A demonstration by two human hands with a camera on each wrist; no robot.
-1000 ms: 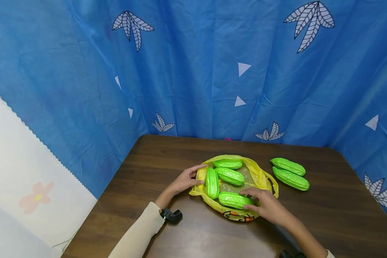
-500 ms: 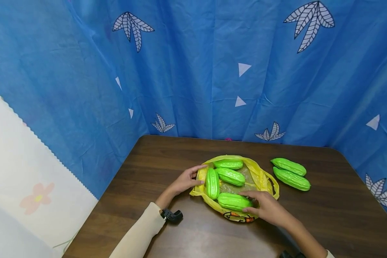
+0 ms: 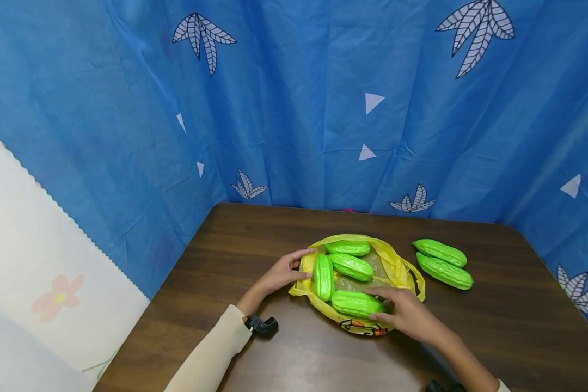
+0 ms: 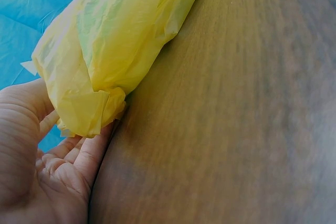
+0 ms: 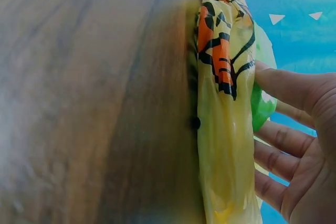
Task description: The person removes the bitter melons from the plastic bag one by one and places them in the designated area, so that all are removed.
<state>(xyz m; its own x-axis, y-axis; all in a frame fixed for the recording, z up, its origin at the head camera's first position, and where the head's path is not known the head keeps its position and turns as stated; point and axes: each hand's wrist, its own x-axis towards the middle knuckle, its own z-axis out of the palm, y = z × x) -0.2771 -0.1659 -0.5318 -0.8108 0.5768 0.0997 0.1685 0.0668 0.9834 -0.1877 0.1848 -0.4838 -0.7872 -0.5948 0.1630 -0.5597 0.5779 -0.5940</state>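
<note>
A yellow plastic bag point(image 3: 392, 257) lies spread with its mouth up on the table, several bright green bitter melons inside. My left hand point(image 3: 280, 273) holds the bag's left rim; in the left wrist view, a crumpled bag corner point(image 4: 89, 111) sits between the thumb and fingers. At the front of the bag, my right hand point(image 3: 409, 313) has its thumb and fingers around the right end of a bitter melon point(image 3: 354, 304). An upright melon point(image 3: 323, 277) lies at the left inside, and two others point(image 3: 351, 267) are toward the back. The right fingertips are partly hidden behind the bag in the right wrist view.
Two more bitter melons point(image 3: 443, 271) lie side by side on the brown wooden table point(image 3: 509, 326), right of the bag. A blue curtain point(image 3: 294, 109) hangs behind the table, and a white cloth point(image 3: 24, 245) is at the left.
</note>
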